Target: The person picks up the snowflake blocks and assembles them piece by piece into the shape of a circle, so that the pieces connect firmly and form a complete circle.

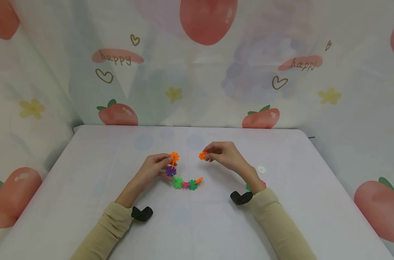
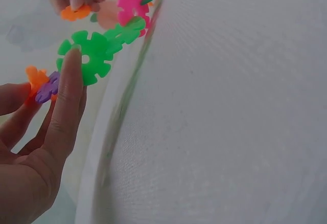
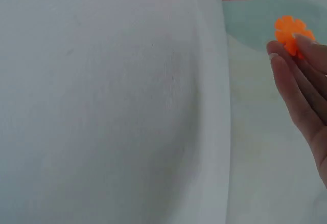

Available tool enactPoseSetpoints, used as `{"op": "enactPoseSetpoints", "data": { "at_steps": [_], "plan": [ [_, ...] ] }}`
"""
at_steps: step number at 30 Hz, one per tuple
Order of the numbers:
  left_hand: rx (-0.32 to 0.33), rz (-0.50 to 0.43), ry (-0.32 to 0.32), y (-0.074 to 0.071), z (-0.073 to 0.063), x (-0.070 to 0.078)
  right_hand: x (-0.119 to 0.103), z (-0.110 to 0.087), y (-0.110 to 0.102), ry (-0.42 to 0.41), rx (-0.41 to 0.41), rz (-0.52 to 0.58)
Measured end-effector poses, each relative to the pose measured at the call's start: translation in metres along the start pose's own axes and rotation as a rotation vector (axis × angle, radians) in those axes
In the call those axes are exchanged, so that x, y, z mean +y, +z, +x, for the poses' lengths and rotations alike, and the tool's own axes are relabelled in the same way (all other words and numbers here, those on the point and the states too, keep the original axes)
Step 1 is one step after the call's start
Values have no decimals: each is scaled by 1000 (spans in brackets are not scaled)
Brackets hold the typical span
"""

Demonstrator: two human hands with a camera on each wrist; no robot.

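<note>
From the head view, the only writing I can read is the word "happy", lettered on a pink smear at the left (image 1: 117, 57) and again at the right (image 1: 303, 64) of the fruit-printed backdrop (image 1: 197, 79). On the table (image 1: 190, 231) between my arms is a chain of flower-shaped discs (image 1: 178, 183); my left hand (image 1: 152, 167) pinches it at its orange end disc (image 1: 174, 156), and the rest curves round toward my right side. My right hand (image 1: 227, 154) pinches a loose orange disc (image 1: 202, 155), apart from the chain. A white disc (image 1: 261, 169) lies beyond my right forearm, and my wrist partly covers green and pink pieces (image 1: 263, 183) beside it. Each wrist carries a black mount (image 1: 142, 214) just ahead of my beige sleeves (image 1: 281, 220).

My left wrist view shows what the head view makes hard to sort out: two light green discs joined together, one facing the camera and one tilted, then pink, dark green and orange. My thumb is at the orange end, beside a purple disc (image 2: 47, 87), while one raised finger crosses in front of the nearer green disc and hides part of it.

In my right wrist view, my thumb and fingertips press on the loose orange disc, its notched rim standing clear of them. The chain is mostly out of this frame; a sliver of orange shows at the top edge.
</note>
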State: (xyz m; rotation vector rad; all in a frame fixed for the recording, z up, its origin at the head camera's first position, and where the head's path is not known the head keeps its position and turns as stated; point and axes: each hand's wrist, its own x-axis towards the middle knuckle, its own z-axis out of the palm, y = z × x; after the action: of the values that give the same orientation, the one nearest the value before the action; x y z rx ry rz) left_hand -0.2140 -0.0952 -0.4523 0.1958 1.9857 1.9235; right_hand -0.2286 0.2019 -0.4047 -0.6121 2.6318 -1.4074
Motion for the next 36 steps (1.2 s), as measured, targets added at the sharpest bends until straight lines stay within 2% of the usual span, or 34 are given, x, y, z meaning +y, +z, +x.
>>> {"op": "enactPoseSetpoints", "data": {
  "at_steps": [7, 14, 18, 25, 31, 36],
  "plan": [
    [9, 9, -5, 0, 0, 1, -10, 18, 21, -66, 18, -9],
    [-9, 7, 10, 0, 1, 2, -18, 31, 37, -199, 16, -101],
    [-15, -1, 20, -1, 0, 2, -22, 36, 44, -260, 14, -114],
    [-17, -1, 20, -2, 0, 1, -24, 39, 50, -330, 10, -98],
    [-23, -15, 45, 1, 0, -1, -22, 39, 53, -378, 41, -105],
    [3, -44, 40, 3, 0, -5, -22, 39, 59, -468, 71, -124]
  ]
}}
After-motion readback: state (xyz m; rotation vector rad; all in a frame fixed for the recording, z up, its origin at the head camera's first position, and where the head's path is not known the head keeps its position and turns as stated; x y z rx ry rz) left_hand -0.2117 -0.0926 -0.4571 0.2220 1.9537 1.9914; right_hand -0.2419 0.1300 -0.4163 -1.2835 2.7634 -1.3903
